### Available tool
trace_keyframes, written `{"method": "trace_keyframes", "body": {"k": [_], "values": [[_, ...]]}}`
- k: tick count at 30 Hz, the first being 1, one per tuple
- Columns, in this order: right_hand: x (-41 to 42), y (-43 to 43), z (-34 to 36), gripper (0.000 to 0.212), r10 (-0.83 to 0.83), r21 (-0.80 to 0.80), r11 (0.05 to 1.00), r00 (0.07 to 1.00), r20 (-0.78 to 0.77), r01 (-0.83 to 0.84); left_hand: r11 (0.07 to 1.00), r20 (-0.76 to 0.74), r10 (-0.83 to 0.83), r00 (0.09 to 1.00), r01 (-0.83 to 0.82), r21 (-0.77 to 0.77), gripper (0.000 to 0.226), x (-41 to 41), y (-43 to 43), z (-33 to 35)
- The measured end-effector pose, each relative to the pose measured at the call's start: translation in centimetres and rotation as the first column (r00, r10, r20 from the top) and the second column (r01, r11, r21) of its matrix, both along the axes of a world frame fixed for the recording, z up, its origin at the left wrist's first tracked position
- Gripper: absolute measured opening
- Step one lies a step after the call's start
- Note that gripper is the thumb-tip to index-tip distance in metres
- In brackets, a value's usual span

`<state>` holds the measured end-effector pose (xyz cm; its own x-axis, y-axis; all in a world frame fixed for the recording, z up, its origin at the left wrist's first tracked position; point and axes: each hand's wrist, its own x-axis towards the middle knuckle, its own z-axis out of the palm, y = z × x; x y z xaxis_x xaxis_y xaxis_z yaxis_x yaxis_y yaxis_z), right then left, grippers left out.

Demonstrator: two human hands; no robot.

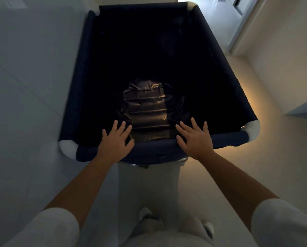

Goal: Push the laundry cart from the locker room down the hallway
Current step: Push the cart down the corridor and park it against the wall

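Under your fingers [122, 127], low in the middle of the frame, the near rim [154, 147] of the laundry cart [81, 77] is the place to take hold. It reads as a padded tube in dark fabric. It is likely firm enough at the core to push against, though the cloth skin may slide a little under a flat palm. The walls look like soft hanging fabric, so pressing on them would probably give rather than steer. With only a crumpled dark plastic bag [145, 107] showing on the bottom, the cart should roll light and swing easily. Make the push even on both sides.

Your left hand [116, 141] and right hand [196, 139] both lie flat, fingers straight and fanned apart, gripping nothing. The palms rest on the rim and the fingertips reach past it over the dark inside; whether they touch the bag cannot be told. The thumbs point inward toward each other, with a stretch of bare rim between the hands.

Outward from there, the cart fills the centre and top of the frame, with white corner pieces [68, 148] at its near ends. An open doorway [241, 24] shows at the upper right, near the far right corner, so mind that corner as you go.
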<state>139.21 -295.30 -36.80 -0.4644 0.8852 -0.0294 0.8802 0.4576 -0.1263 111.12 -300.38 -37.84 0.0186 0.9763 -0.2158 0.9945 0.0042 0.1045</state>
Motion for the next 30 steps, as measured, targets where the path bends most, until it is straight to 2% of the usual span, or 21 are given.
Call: {"method": "trace_keyframes", "body": {"k": [13,20,25,28,30], "values": [[-0.3,0.0,-0.1,0.049,-0.048,0.007,0.999,0.996,0.078,0.047,0.993,0.018,-0.034,0.999,0.032,0.116,0.059,0.1,-0.2,0.1],[-0.8,0.1,0.0,0.049,0.005,-0.012,1.000,0.994,0.113,-0.004,0.991,0.018,-0.021,1.000,0.018,0.136,0.062,0.2,-0.5,0.0],[-3.0,0.0,-0.2,0.052,0.082,-0.060,0.995,0.990,0.112,-0.076,0.987,0.049,-0.115,0.992,0.108,0.122,0.061,0.7,-0.4,0.3],[-3.5,0.1,-0.4,0.054,0.057,-0.067,0.997,0.991,0.121,-0.049,0.976,0.028,-0.182,0.983,0.177,0.128,0.058,1.7,0.0,0.5],[-3.5,0.2,-0.4,0.056,0.047,-0.068,0.997,0.990,0.134,-0.038,0.976,0.021,-0.172,0.985,0.167,0.140,0.058,2.4,0.2,0.5]]}}
